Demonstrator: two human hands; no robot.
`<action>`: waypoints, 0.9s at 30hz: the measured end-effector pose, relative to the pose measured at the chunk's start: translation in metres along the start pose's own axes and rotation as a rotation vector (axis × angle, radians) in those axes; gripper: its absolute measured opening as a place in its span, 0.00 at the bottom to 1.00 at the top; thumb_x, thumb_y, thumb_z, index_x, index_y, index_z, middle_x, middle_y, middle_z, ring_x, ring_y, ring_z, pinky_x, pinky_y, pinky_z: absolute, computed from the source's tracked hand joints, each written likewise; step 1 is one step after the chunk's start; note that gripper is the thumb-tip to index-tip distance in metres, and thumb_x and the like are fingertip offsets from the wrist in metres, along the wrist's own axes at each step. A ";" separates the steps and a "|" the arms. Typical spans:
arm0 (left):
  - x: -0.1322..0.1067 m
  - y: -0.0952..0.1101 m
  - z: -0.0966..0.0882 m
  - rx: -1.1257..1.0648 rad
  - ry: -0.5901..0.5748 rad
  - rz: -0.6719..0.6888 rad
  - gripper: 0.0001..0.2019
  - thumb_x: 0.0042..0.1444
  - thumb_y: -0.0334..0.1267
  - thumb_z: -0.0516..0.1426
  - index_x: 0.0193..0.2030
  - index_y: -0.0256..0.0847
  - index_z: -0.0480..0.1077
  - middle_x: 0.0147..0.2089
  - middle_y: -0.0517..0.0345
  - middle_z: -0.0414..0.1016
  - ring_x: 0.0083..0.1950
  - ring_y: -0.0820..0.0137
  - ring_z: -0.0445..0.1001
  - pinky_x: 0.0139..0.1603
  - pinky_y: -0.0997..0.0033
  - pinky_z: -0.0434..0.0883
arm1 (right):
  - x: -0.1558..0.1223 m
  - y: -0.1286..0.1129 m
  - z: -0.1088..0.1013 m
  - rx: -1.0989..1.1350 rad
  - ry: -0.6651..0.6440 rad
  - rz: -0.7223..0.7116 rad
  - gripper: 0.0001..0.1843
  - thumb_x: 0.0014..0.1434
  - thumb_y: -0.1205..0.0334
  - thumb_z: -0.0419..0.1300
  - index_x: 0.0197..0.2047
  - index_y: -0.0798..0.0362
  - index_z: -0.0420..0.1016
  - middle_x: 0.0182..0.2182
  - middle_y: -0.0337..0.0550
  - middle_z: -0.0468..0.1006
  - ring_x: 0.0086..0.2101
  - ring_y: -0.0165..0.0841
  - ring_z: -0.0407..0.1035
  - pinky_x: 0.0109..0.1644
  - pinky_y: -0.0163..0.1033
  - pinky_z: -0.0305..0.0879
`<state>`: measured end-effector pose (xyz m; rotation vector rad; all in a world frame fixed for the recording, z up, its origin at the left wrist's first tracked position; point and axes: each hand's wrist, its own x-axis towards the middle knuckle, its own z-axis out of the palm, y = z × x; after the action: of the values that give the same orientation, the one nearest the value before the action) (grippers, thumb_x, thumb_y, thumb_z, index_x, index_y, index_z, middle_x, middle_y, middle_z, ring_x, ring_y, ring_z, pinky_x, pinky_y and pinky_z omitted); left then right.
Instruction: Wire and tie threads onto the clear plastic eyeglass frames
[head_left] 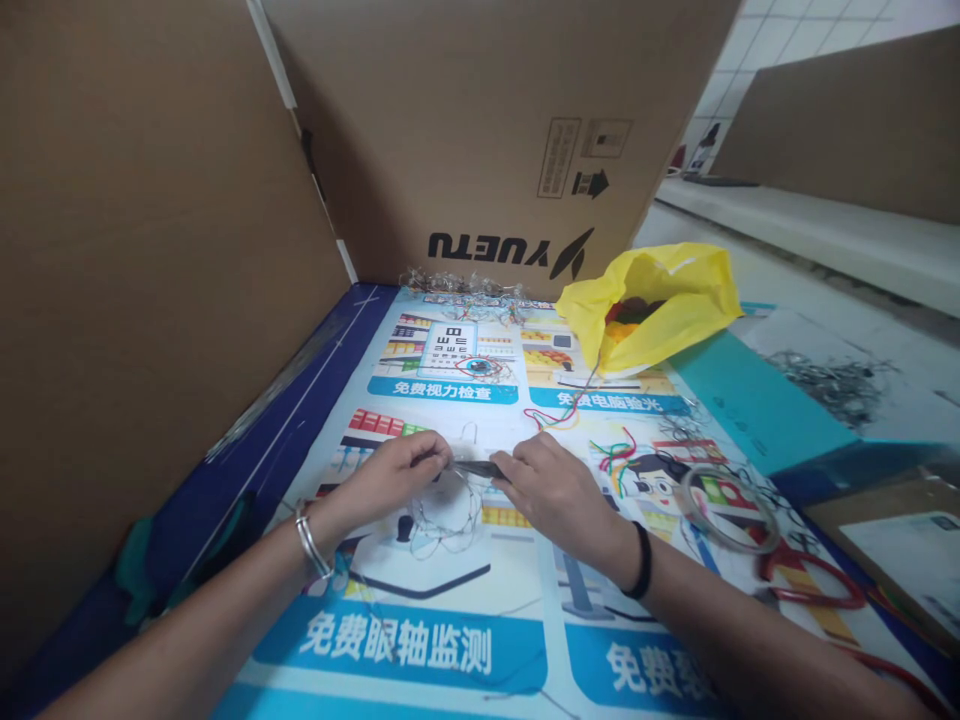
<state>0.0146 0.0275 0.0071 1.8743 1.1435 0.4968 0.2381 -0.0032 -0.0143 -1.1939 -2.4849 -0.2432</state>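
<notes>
My left hand [397, 472] is closed in a pinch on a thin wire piece, its fingertips meeting the point of a tool. That tool is dark, slim and tapered, and looks like tweezers [478, 468]. My right hand [551, 490] is closed around its wider end, thumb and forefinger towards the left. Below the fingertips hangs a loose ring of fine wire [444, 525], just over the printed sheet [517, 600]. Where exactly the wire passes between my left fingers is hidden.
Cardboard walls [465, 130] stand left and behind. A yellow bag [675, 300] holds coloured material at the back right. Nearby are coloured threads [616, 460], a roll of clear tape [731, 512], red-handled scissors [814, 580], wire pieces [825, 385] and a wire tangle [465, 285].
</notes>
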 end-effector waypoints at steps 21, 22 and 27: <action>0.001 -0.001 0.003 0.011 0.027 -0.082 0.03 0.46 0.34 0.53 0.28 0.38 0.66 0.24 0.64 0.65 0.25 0.75 0.61 0.25 0.77 0.58 | -0.002 0.000 0.001 -0.005 0.016 0.021 0.08 0.60 0.61 0.54 0.41 0.54 0.70 0.29 0.45 0.69 0.34 0.35 0.61 0.39 0.39 0.59; 0.001 -0.001 0.003 0.006 0.027 -0.081 0.03 0.46 0.34 0.53 0.27 0.38 0.66 0.24 0.64 0.65 0.25 0.76 0.61 0.25 0.77 0.57 | -0.002 0.000 0.001 -0.005 0.020 0.020 0.08 0.60 0.61 0.54 0.41 0.54 0.70 0.29 0.45 0.69 0.34 0.35 0.61 0.39 0.39 0.59; 0.001 -0.003 0.003 -0.012 0.020 -0.071 0.03 0.47 0.34 0.52 0.27 0.38 0.65 0.24 0.65 0.63 0.25 0.76 0.60 0.25 0.78 0.56 | -0.003 0.000 0.002 -0.010 0.009 0.023 0.09 0.60 0.60 0.53 0.42 0.54 0.70 0.30 0.46 0.69 0.34 0.36 0.61 0.40 0.40 0.59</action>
<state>0.0154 0.0276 0.0034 1.8154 1.2128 0.4830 0.2393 -0.0046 -0.0167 -1.2213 -2.4636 -0.2543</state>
